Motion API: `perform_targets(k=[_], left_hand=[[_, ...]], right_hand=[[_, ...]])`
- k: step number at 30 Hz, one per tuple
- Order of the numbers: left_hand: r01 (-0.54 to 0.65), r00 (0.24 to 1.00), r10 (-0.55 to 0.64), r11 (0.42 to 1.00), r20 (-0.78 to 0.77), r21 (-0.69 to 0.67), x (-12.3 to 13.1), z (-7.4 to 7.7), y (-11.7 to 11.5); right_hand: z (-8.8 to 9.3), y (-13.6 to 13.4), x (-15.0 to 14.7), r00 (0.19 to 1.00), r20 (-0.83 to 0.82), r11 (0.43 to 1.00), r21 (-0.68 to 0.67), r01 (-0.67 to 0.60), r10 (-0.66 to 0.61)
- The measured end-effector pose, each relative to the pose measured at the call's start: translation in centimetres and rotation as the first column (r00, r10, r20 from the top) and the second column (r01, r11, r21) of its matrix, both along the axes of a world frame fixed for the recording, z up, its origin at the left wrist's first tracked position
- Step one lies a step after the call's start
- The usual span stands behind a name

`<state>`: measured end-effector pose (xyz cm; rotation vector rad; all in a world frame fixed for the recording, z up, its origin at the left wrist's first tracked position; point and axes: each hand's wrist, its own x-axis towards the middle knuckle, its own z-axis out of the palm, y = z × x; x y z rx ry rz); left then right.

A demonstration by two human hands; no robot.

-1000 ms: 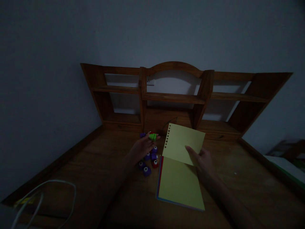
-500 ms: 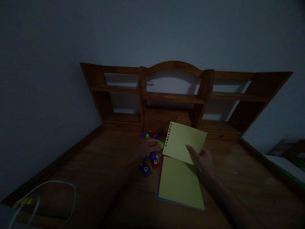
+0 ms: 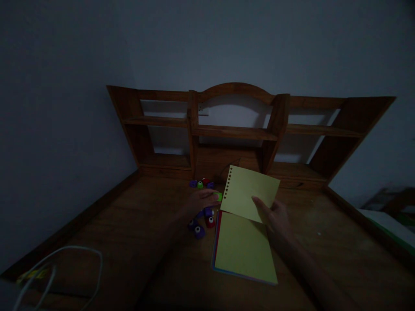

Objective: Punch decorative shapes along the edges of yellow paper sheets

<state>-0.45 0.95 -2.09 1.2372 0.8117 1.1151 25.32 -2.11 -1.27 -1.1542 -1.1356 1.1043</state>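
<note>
The right hand (image 3: 275,216) pinches the yellow sheet (image 3: 248,192) by its lower corner above the paper pad (image 3: 243,250), likely light, floppy and best gripped at an edge, while the left hand (image 3: 201,199) pinches a green punch (image 3: 219,196).

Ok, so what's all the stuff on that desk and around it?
loose sheet: one, yellow, lifted over the pad
paper pad: one, yellow top, coloured edges, flat on the desk
small punches: about ten, mostly purple, some red and green, left of the pad
green punch: one, at the left fingertips
cable: white, desk's near left corner
desk: one, brown wood
shelf unit: one, brown wood, back of desk
left hand: holds the green punch
right hand: holds the loose sheet
</note>
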Motion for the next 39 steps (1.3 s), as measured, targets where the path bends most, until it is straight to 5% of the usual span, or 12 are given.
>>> perform_targets(k=[17,24,31,39], left_hand=[[-0.044,0.997,0.043,0.999,-0.066,-0.012,0.3,1.8,-1.3],[-0.063,0.972,0.084,0.993,-0.222,0.098,0.0,1.1,-0.7],[-0.004,0.999,0.006,0.998,0.034,-0.064,-0.2,-0.7,0.0],[0.034,0.996,-0.033,0.999,-0.077,0.002,-0.2,-0.7,-0.1]], right_hand=[[0.2,-0.4,-0.3,1.0,-0.014,0.999,0.027,0.018,-0.017],[0.2,-0.3,-0.2,0.997,0.015,0.998,0.003,0.07,-0.07],[0.0,-0.2,-0.1,0.997,-0.009,0.997,0.018,0.078,-0.078],[0.0,-0.3,-0.2,0.999,-0.02,0.999,0.02,0.048,-0.048]])
